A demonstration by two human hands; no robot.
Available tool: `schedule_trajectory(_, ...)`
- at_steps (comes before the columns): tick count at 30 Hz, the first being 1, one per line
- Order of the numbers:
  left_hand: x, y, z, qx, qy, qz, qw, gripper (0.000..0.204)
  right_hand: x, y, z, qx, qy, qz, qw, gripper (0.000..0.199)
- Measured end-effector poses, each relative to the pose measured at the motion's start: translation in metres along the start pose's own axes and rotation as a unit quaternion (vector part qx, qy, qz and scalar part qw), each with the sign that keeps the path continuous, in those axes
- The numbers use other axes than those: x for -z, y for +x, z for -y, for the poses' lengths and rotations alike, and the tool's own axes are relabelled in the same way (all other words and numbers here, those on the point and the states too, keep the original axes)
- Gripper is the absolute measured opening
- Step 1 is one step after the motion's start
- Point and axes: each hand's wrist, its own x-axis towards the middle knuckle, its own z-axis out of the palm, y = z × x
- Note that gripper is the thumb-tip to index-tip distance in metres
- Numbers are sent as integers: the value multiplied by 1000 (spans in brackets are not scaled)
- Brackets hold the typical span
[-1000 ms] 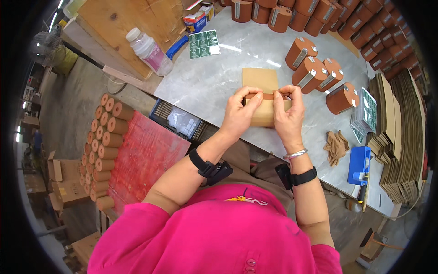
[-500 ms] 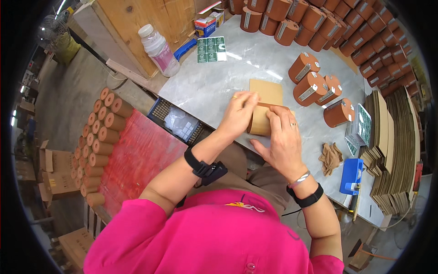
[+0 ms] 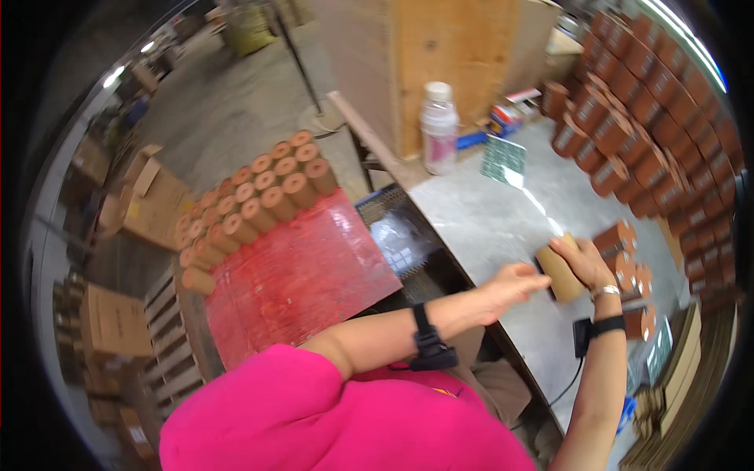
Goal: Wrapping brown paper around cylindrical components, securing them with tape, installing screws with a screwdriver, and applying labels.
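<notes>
My right hand [image 3: 583, 263] grips a tan cardboard-wrapped roll [image 3: 562, 278] from its far right side, holding it tilted over the grey tabletop. Just left of the roll is my left hand [image 3: 512, 292], its fingers stretched out and pointing at it. Between those fingers I see nothing held; blur hides whether the fingertips touch the cardboard. Several reddish-brown rolls with metal strips [image 3: 622, 267] stand right beside my right hand. What lies inside the cardboard does not show.
On the red board [image 3: 302, 275] at left stand several brown rolls [image 3: 275, 200]. A white-capped bottle [image 3: 439, 129] and a green label sheet [image 3: 503, 162] are at the table's far side. Stacked rolls [image 3: 652, 118] rise at far right; flat cardboard [image 3: 682, 361] lies nearer.
My view has swung left, bringing the red board nearer the middle. My left hand has come off the cardboard piece; my right hand now holds it, tilted, as a closed roll shape.
</notes>
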Motion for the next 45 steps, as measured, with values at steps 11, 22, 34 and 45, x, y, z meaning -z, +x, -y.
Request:
schedule_trajectory(11,-39,23,12,-24,43,-82,995,63,-36,-50,-21,25,296,-37,954,70)
schedule_trajectory(22,-53,-42,-5,53,107,103,987,71,-80,-147,-53,52,497,-229,835,66)
schedule_trajectory(34,-47,-26,-10,-415,342,99,837,86,-73,-185,3,223,156,-356,894,93)
schedule_trajectory(45,-26,-17,18,-320,404,108,850,81,-100,-176,-20,186,186,-345,901,72)
